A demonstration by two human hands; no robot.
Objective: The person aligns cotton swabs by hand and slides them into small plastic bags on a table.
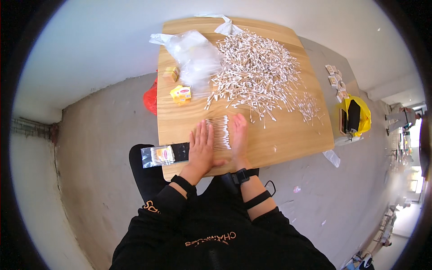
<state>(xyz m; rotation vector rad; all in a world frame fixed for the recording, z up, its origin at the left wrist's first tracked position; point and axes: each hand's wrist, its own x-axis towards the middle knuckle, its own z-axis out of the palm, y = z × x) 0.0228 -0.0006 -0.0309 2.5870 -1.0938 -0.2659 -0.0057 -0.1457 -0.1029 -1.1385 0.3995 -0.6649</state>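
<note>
A neat row of cotton swabs (219, 133) lies side by side on the wooden table (288, 139), between my two hands. My left hand (202, 146) rests flat at the row's left end, its fingers stretched out. On the other side my right hand (240, 135) stands on edge by the right tips, fingers extended and slightly curved. Beyond them spreads a large loose heap of cotton swabs (258, 67). Just left of my left hand, a clear packet of cotton swabs (162, 155) with a yellow label lies across a dark strip at the table edge.
Crumpled clear plastic bags (193, 56) lie at the far left of the table. Near them are a yellow stack (171, 74) and yellow labels (181, 95). A red bag (150, 99) is beside the left edge. A yellow bag (363, 114) and small packs (334, 81) sit off to the right.
</note>
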